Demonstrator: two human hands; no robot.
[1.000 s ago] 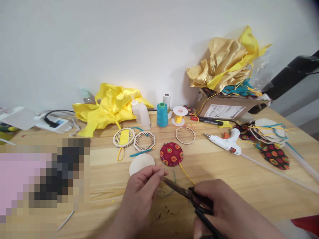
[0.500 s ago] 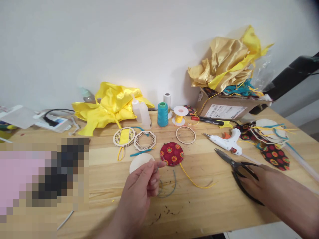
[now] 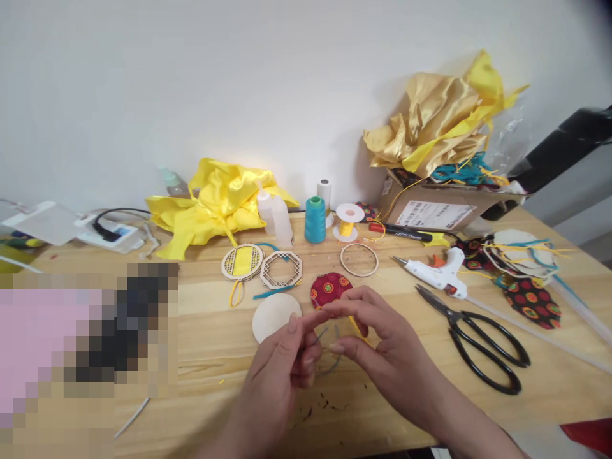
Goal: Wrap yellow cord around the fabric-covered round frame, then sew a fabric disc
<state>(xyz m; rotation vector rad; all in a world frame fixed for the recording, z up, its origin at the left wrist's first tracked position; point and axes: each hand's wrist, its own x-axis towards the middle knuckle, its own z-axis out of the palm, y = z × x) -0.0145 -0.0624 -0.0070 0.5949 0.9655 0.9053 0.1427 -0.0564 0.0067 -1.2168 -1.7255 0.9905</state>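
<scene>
My left hand [image 3: 287, 357] is closed in a pinch, index finger stretched to the right. A thin blue-grey cord [image 3: 337, 357] hangs from it in a loop toward the table. My right hand [image 3: 382, 344] is beside it, thumb and fingers apart, its fingertips touching or nearly touching the left index finger. Behind the hands lies a round red patterned fabric disc [image 3: 331, 288], partly covered, its yellow cord [image 3: 356, 326] mostly hidden. A pale round disc [image 3: 275, 312] lies left of it. Black-handled scissors [image 3: 459, 319] rest on the table, right of my right hand.
A white glue gun [image 3: 442, 271] lies behind the scissors. Wooden frames [image 3: 281, 270], a wooden ring [image 3: 359, 259], a teal thread cone [image 3: 315, 221] and a yellow thread spool [image 3: 350, 220] stand farther back. A cardboard box [image 3: 425, 207] heaped with fabric is at right, yellow cloth [image 3: 215, 197] at left.
My right hand has let go of the scissors, leaving them on the table, and moved left to my left hand. The left hand keeps its pinch in nearly the same place.
</scene>
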